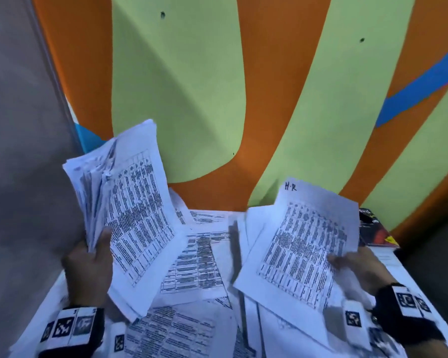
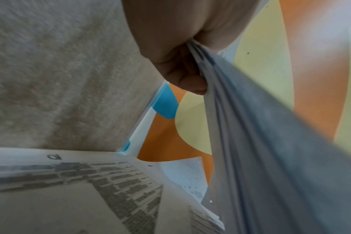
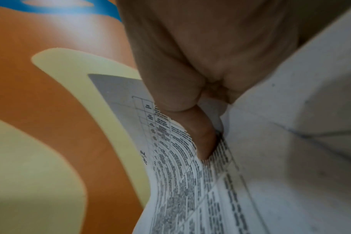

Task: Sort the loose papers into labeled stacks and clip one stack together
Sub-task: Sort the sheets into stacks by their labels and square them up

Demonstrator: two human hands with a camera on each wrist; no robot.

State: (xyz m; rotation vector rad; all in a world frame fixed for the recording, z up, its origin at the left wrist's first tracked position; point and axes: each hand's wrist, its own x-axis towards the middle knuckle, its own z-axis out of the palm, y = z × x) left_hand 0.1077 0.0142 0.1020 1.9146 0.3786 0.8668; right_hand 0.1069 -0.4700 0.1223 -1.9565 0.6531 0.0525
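Handwritten "H-R" tops the sheet (image 1: 305, 244) in the right hand (image 1: 357, 270).

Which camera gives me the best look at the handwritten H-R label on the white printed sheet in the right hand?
Head view: the white printed sheet, held by the right hand, faces the camera, label readable at its top corner. The right wrist view shows it curved and edge-on, handwriting illegible. The left wrist view does not show it.

The left hand (image 1: 88, 264) is raised left of the paper-strewn white table (image 1: 409, 275), its thumb (image 1: 102, 244) and curled fingers pinching a fanned sheaf of printed white sheets (image 1: 130, 202). The right hand (image 1: 357, 270) is lifted over the table's right side, thumb (image 3: 200, 139) pressed on a printed white sheet marked "H-R" (image 1: 303, 251). Both wrists wear black bands with square markers.
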